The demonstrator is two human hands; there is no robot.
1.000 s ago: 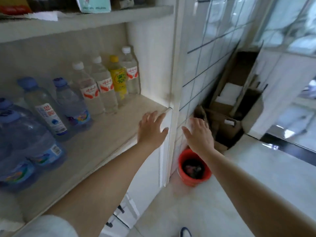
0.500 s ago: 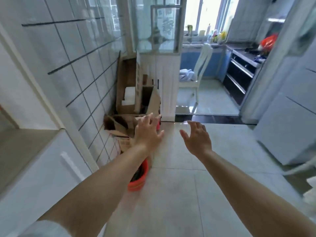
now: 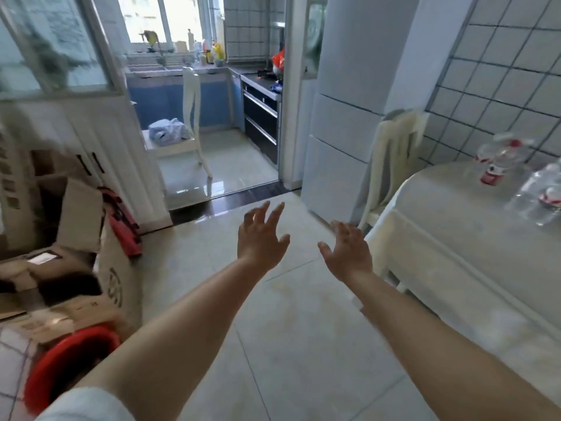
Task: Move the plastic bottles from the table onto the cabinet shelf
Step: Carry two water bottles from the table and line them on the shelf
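Note:
A table with a white cloth [image 3: 455,238] stands at the right. On it, near the tiled wall, are clear plastic bottles: one with a red label [image 3: 498,161] upright, another [image 3: 538,192] at the frame's right edge, blurred. My left hand [image 3: 261,238] and my right hand [image 3: 349,253] are stretched out in front of me over the floor, fingers spread, holding nothing. My right hand is just left of the table's near corner. The cabinet shelf is out of view.
Cardboard boxes [image 3: 76,238] and a red bucket [image 3: 66,360] crowd the floor at the left. A white chair [image 3: 391,153] is tucked against the table beside a tall white fridge [image 3: 343,117]. A doorway leads to a kitchen with another chair [image 3: 188,123].
The view has swung right, from the shelf with its bottles, past the boxes, to the table. Both hands stayed open and held out in front.

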